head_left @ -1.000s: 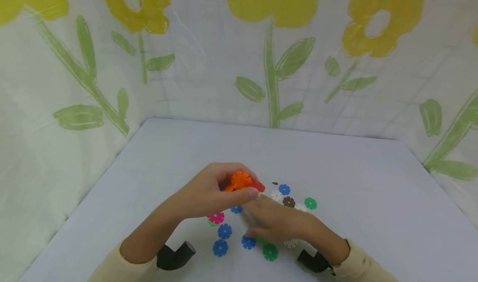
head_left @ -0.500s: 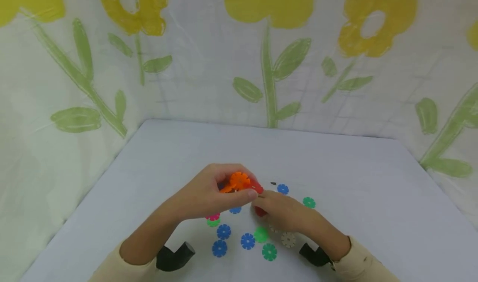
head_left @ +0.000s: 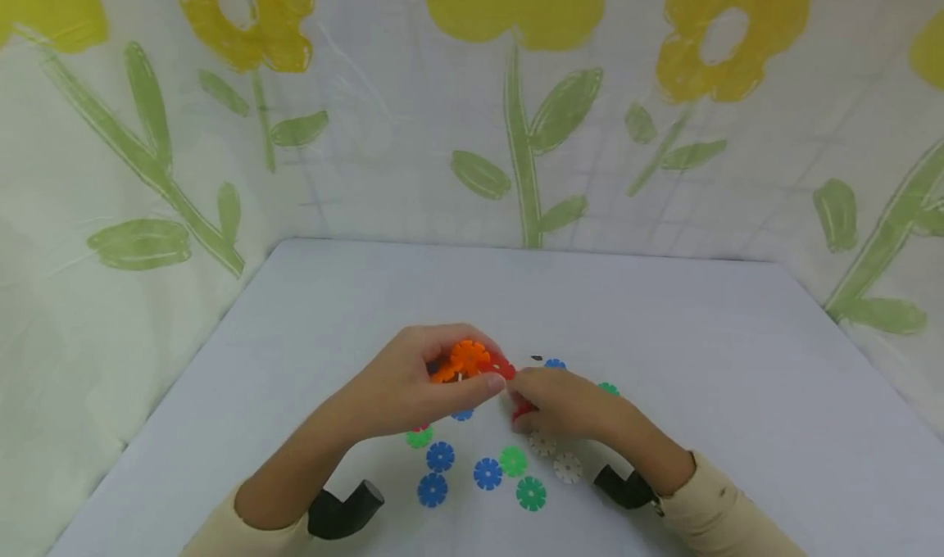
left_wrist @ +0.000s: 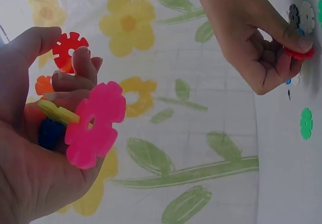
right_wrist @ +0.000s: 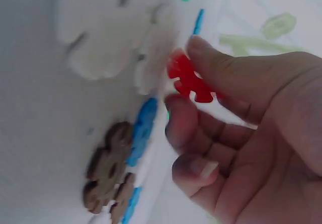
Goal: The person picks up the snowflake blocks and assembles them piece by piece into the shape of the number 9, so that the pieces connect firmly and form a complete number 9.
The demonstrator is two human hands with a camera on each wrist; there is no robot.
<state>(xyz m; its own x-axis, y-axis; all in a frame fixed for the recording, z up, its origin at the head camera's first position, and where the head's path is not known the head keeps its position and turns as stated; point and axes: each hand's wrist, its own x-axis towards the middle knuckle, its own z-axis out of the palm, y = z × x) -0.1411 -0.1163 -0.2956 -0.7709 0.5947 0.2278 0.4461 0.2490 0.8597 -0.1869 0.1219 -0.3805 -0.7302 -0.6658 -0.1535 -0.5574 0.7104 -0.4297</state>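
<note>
My left hand (head_left: 398, 389) grips a cluster of notched flower-shaped plastic discs above the table. An orange disc (head_left: 469, 359) faces up in the head view. From the left wrist, a pink disc (left_wrist: 95, 126), a yellow disc (left_wrist: 55, 112), a dark blue disc (left_wrist: 50, 133) and a red disc (left_wrist: 68, 53) show among the fingers; the palm side hides part of the cluster. Just right of it, my right hand (head_left: 578, 405) pinches a separate red disc (right_wrist: 193, 83) between thumb and index finger, close over the loose discs.
Loose discs lie on the white table (head_left: 369, 295) below the hands: several blue discs (head_left: 440, 456), a green disc (head_left: 531, 493), a light green disc (head_left: 513, 461), a white disc (head_left: 568, 468) and a brown disc (right_wrist: 108, 168). A flower-printed curtain (head_left: 383, 131) stands behind.
The right hand was spread over the discs near the left hand; it now pinches a red disc and has moved slightly right. The left hand keeps its cluster almost still.
</note>
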